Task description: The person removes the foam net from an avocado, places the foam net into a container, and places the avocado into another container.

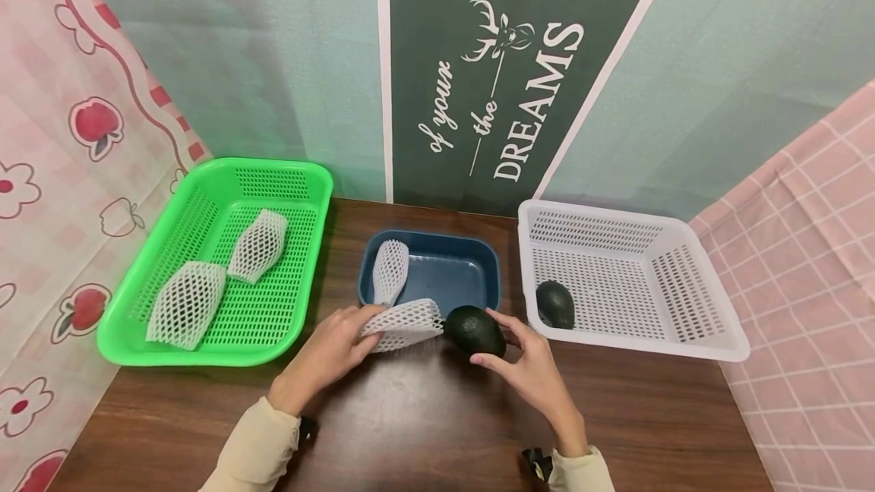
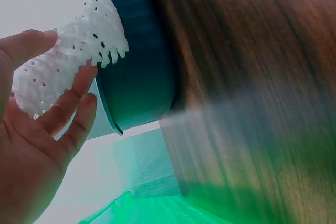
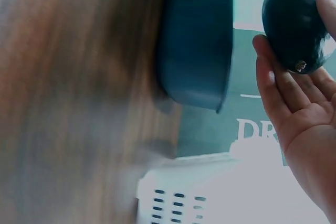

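Observation:
A white foam net sleeve (image 1: 405, 323) is pinched between the thumb and fingers of my left hand (image 1: 339, 344), its mouth facing right. My right hand (image 1: 533, 367) grips a dark green avocado (image 1: 475, 331) just right of that mouth; whether they touch I cannot tell. In the right wrist view the avocado (image 3: 294, 22) sits between thumb and fingers, its stem end showing. Both hands are over the front edge of a blue tray (image 1: 447, 279), where another foam net (image 1: 391, 268) lies at the left.
To the left, a green basket (image 1: 313, 249) contains two net-covered pieces (image 1: 187, 302). A white basket (image 1: 632, 336) on the right contains one avocado (image 1: 555, 304). All stand on a dark wooden table (image 1: 410, 431) before a printed cloth backdrop (image 1: 301, 74).

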{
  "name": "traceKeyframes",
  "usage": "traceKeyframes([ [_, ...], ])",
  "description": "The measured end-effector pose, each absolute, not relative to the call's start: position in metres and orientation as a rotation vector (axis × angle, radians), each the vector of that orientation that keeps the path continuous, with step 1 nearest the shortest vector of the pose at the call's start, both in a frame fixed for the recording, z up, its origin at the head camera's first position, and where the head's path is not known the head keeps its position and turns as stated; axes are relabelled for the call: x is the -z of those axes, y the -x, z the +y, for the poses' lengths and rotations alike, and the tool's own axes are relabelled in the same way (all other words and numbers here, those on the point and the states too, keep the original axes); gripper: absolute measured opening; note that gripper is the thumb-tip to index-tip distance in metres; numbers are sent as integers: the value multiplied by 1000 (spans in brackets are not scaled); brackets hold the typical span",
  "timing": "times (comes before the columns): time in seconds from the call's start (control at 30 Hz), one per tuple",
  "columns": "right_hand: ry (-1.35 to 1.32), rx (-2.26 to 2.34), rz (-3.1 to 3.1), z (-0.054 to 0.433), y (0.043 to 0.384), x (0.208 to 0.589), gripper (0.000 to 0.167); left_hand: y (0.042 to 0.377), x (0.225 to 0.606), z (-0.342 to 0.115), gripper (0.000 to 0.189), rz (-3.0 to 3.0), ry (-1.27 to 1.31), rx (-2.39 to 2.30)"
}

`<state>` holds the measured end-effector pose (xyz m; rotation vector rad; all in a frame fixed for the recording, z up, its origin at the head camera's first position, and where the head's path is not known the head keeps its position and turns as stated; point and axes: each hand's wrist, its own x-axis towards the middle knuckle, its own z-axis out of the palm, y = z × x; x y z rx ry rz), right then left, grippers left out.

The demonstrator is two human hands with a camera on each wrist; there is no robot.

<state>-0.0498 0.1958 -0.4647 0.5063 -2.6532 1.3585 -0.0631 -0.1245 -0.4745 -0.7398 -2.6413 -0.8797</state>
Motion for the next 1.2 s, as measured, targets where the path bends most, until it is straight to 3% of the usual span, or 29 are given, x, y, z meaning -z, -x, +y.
traceKeyframes([
  [0.37,-385,-1369,-2405,212,55,451,76,71,471,-119,59,-2542,730,943],
  [0.83,-105,-1275,-2345,236,61,450,73,82,469,-111,37,-2509,580,1001],
  [1.2,-19,-1239,-2276,256,70,455,72,92,468,-102,49,-2475,494,1025],
])
